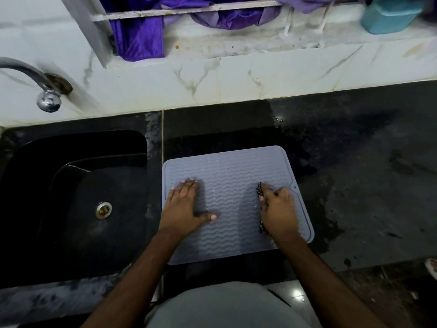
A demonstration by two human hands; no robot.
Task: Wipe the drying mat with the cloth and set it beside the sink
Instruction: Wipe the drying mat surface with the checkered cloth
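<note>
Left hand [186, 207] flat with fingers spread on the grey drying mat [234, 185], right hand [279, 209] gripping the dark cloth [259, 191] near the mat's right edge, mat on black counter [354, 162] just right of the sink [71, 197], bare wet counter to its right

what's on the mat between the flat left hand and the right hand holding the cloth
Nothing: in the head view, only bare wavy ribs of the grey silicone drying mat lie between the left hand and the right hand gripping the dark spotted cloth.

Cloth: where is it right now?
Head view: the cloth is bunched under the right hand, on the right half of the drying mat, right of the sink.
</note>
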